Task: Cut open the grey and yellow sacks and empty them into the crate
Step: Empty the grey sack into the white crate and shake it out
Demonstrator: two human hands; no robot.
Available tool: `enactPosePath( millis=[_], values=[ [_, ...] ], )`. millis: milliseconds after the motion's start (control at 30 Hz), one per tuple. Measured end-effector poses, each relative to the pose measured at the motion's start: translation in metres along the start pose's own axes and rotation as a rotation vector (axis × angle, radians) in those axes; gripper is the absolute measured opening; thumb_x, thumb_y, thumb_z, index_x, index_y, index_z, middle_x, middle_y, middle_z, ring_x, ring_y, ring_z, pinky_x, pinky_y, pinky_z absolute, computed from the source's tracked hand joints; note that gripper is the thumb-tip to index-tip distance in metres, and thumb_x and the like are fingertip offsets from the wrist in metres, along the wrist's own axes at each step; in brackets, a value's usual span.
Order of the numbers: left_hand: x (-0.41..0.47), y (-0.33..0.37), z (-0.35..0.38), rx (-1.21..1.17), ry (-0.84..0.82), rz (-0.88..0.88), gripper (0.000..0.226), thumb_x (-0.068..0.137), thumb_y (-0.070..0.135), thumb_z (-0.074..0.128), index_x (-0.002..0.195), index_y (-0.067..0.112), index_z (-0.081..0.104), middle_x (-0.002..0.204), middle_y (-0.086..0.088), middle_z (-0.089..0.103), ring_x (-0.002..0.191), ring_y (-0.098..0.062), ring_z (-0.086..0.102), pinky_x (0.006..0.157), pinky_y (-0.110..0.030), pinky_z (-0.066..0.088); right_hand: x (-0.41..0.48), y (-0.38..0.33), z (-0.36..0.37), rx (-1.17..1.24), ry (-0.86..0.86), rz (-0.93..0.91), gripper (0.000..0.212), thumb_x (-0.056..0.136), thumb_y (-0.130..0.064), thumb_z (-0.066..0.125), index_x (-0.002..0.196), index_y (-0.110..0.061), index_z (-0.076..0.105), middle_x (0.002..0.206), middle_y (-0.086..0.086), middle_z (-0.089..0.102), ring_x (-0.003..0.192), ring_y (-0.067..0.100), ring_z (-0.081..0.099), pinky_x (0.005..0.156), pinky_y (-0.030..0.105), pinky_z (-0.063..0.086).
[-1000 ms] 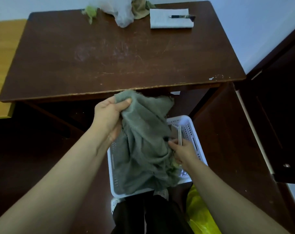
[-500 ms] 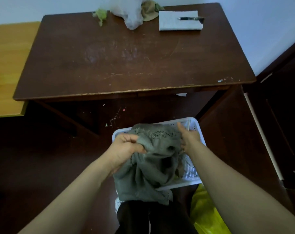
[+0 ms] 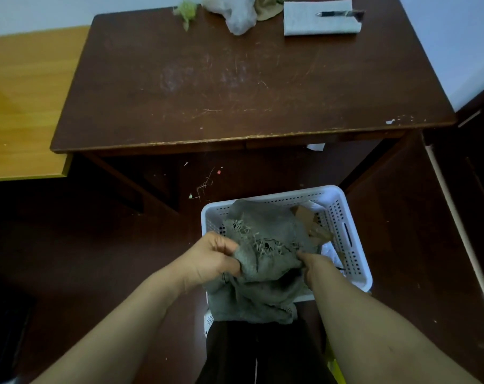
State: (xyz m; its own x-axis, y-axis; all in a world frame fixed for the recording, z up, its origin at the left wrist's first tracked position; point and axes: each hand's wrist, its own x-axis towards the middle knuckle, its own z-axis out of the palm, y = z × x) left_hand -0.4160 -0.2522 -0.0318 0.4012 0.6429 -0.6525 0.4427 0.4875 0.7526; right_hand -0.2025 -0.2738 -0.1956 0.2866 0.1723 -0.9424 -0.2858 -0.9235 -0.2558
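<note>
We are looking at a scratched brown table [image 3: 235,87] holding a green scrap [image 3: 186,9], a crumpled clear bag [image 3: 239,15], a tan rag [image 3: 265,9] and a folded white cloth [image 3: 318,27] along its far edge. Below, the dark floor [image 3: 96,245] is carrying the white crate [image 3: 332,195] and stray fibres [image 3: 204,185].

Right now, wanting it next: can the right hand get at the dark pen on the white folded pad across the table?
Probably not yet: the right hand grips the grey woven sack over the white plastic crate, far from the pen; the way looks open.
</note>
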Motion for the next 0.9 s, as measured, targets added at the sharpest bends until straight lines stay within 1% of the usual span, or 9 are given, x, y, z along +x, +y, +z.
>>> enactPosePath(
  millis=[100,233,333,367,533,600,700,800,900],
  values=[
    [0.001,-0.001,-0.004,0.01,-0.004,-0.019,0.026,0.071,-0.028,0.051,0.084,-0.015,0.069,0.07,-0.015,0.069,0.064,-0.021,0.065,0.065,-0.025,0.055,-0.004,0.01,0.001,0.108,0.022,-0.082,0.04,0.088,-0.003,0.059,0.126,0.009,0.05,0.131,0.026,0.052,0.112,0.036,0.056,0.097,0.044,0.045],
    [0.002,-0.002,-0.008,0.033,0.049,-0.038,0.017,0.077,-0.017,0.054,0.085,-0.013,0.068,0.085,-0.028,0.068,0.077,-0.027,0.063,0.081,-0.033,0.054,-0.023,-0.016,0.015,0.276,0.077,-0.22,0.038,0.086,-0.012,0.064,0.12,0.005,0.058,0.103,0.018,0.061,0.092,0.035,0.059,0.086,0.044,0.049],
    [0.005,0.002,-0.015,-0.032,0.219,-0.023,0.017,0.083,-0.008,0.057,0.076,0.002,0.069,0.071,-0.008,0.07,0.066,-0.015,0.064,0.064,-0.019,0.055,-0.054,-0.052,0.017,0.261,0.125,-0.443,0.008,0.082,-0.012,0.071,0.084,-0.008,0.063,0.088,0.012,0.062,0.085,0.028,0.059,0.082,0.042,0.051],
    [0.005,0.005,-0.019,-0.084,0.288,-0.01,0.02,0.084,-0.007,0.057,0.074,0.006,0.07,0.066,-0.003,0.07,0.062,-0.011,0.065,0.058,-0.017,0.053,-0.067,-0.062,0.014,0.282,0.125,-0.5,0.014,0.082,-0.011,0.071,0.075,-0.013,0.059,0.081,0.009,0.06,0.08,0.026,0.058,0.077,0.04,0.051],
    [0.0,0.016,-0.043,-0.203,0.41,0.107,0.014,0.087,0.007,0.064,0.076,0.002,0.071,0.067,-0.006,0.072,0.058,-0.011,0.067,0.052,-0.019,0.053,-0.14,-0.095,0.007,0.455,-0.046,-0.756,0.02,0.081,-0.002,0.07,0.07,-0.014,0.058,0.041,-0.01,0.056,0.035,0.0,0.051,0.037,0.017,0.039],
    [-0.002,0.017,-0.046,-0.196,0.434,0.123,0.015,0.087,0.012,0.066,0.078,0.001,0.07,0.072,-0.009,0.072,0.061,-0.014,0.068,0.053,-0.021,0.054,-0.166,-0.097,0.006,0.467,-0.098,-0.772,0.021,0.083,0.001,0.067,0.07,-0.011,0.057,0.04,-0.011,0.054,0.034,-0.002,0.049,0.036,0.013,0.039],
    [-0.008,0.024,-0.051,-0.122,0.496,0.17,0.019,0.087,0.013,0.066,0.07,0.004,0.069,0.066,-0.004,0.07,0.057,-0.01,0.067,0.052,-0.017,0.052,-0.201,-0.102,-0.002,0.451,-0.047,-0.826,0.018,0.082,0.0,0.069,0.073,-0.011,0.058,0.061,0.001,0.059,0.051,0.007,0.054,0.049,0.02,0.045],
    [-0.016,0.031,-0.053,-0.104,0.468,0.244,0.024,0.085,0.015,0.069,0.066,0.002,0.069,0.066,-0.006,0.071,0.057,-0.011,0.067,0.051,-0.017,0.051,-0.232,-0.105,-0.011,0.467,-0.089,-0.988,0.017,0.083,0.0,0.067,0.071,-0.011,0.06,0.049,-0.006,0.054,0.035,-0.002,0.046,0.037,0.012,0.036],
    [-0.02,0.028,-0.054,-0.061,0.434,0.195,0.017,0.083,0.015,0.072,0.067,0.009,0.073,0.07,-0.005,0.073,0.066,-0.016,0.069,0.056,-0.022,0.054,-0.251,-0.104,-0.017,0.487,-0.128,-0.943,0.017,0.088,-0.002,0.062,0.076,-0.01,0.053,0.048,0.0,0.044,0.026,0.001,0.034,0.03,0.015,0.027]
  ],
)
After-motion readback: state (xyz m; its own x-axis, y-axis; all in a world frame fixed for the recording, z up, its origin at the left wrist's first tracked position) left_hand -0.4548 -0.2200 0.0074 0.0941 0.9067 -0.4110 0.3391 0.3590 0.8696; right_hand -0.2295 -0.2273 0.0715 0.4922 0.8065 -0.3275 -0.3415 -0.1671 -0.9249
